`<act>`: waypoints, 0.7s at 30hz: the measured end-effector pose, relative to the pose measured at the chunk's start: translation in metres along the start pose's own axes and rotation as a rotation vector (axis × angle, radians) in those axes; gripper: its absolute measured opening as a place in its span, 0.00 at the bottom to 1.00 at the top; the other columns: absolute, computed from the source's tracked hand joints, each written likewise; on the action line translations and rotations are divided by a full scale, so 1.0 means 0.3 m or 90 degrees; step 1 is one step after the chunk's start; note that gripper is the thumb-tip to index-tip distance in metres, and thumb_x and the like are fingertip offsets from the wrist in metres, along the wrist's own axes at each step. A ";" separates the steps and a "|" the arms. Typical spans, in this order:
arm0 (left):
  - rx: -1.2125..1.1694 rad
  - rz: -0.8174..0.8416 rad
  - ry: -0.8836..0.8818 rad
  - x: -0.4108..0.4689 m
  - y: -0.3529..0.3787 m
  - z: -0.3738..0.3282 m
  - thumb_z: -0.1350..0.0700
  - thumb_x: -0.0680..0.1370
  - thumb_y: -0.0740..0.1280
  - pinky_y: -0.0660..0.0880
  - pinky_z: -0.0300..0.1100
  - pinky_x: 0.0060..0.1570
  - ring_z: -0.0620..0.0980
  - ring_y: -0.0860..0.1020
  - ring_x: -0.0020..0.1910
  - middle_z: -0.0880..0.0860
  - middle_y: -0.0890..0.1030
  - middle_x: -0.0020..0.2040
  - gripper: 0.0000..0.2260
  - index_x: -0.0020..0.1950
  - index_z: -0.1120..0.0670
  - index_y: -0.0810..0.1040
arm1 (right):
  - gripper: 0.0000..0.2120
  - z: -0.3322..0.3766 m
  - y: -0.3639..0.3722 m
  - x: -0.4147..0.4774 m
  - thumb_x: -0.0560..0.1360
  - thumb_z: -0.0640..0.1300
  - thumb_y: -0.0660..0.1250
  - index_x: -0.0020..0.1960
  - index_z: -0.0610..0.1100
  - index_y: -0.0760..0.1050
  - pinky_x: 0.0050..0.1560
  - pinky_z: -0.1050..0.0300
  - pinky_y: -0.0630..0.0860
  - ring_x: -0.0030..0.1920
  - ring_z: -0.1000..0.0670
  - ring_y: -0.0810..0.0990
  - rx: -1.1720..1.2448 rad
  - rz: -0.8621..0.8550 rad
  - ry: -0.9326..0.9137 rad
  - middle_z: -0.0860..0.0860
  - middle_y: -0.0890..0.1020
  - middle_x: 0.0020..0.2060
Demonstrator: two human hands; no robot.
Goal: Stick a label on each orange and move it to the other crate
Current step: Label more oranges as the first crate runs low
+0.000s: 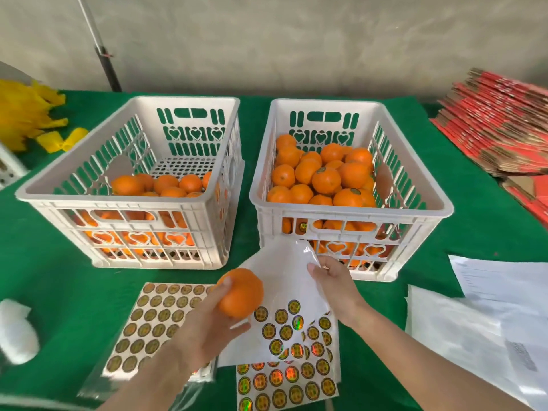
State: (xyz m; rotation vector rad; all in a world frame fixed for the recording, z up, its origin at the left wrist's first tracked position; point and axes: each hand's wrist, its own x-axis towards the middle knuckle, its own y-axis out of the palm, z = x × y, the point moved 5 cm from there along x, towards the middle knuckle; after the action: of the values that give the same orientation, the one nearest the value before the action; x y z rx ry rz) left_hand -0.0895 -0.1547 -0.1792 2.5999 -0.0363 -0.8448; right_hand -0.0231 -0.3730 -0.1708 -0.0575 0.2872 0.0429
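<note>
**A:** What are the hands doing?

**B:** The left hand [207, 327] is curled round one orange [241, 293], thumb on its left side, holding it up over the green tabletop [53, 286]. The right hand [330, 281] pinches the upper edge of a white sticker sheet [281, 280]. That edge is lifted and curls up in front of the crate behind it. The hands are apart, with the sheet between them.

**A:** And the labels?

**B:** Round shiny labels [281, 330] cover the lower part of that sheet. A second sheet [284, 387] lies under it, nearer the camera. A third sheet [154, 321] lies to the left, partly under the left forearm.

**A:** The crates?

**B:** Two white slotted crates stand side by side beyond the sheets. The left crate [89, 197] holds a low layer of oranges [166, 183] at its near end. The right crate [355, 212] is piled much higher with fruit [326, 179], and a few pieces show a dark round label on top.

**A:** Around them?

**B:** White papers [504, 283] and a plastic bag [462, 330] lie on the right. Flattened red cartons [498, 126] are stacked at far right. Yellow pieces [29, 114] lie at far left, with a white wad [14, 330] near the left edge.
</note>
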 end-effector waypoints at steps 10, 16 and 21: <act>-0.074 0.017 -0.045 -0.009 0.069 0.042 0.36 0.57 0.76 0.78 0.54 0.47 0.62 0.82 0.50 0.63 0.80 0.58 0.46 0.69 0.56 0.68 | 0.09 0.038 0.158 -0.205 0.77 0.45 0.65 0.54 0.46 0.80 0.48 0.73 0.63 0.44 0.62 0.68 -0.517 0.208 -0.435 0.56 0.76 0.44; -0.049 0.054 -0.036 0.003 0.090 0.021 0.35 0.60 0.72 0.78 0.53 0.47 0.62 0.82 0.46 0.63 0.81 0.54 0.42 0.68 0.57 0.70 | 0.13 0.016 0.186 -0.166 0.78 0.48 0.62 0.61 0.50 0.77 0.52 0.66 0.67 0.46 0.59 0.69 -0.570 0.207 -0.361 0.57 0.72 0.49; 0.036 0.073 -0.034 0.017 0.105 0.002 0.34 0.49 0.78 0.77 0.52 0.47 0.60 0.83 0.44 0.61 0.83 0.50 0.52 0.66 0.56 0.69 | 0.05 0.022 0.158 -0.177 0.76 0.47 0.65 0.49 0.48 0.79 0.47 0.69 0.68 0.42 0.59 0.72 -0.533 0.161 -0.335 0.61 0.73 0.41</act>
State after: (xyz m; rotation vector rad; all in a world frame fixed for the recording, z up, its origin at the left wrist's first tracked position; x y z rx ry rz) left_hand -0.0826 -0.1846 -0.1705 2.5985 -0.2243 -0.8834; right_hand -0.0745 -0.3272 -0.1518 -0.8297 -0.2693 0.4228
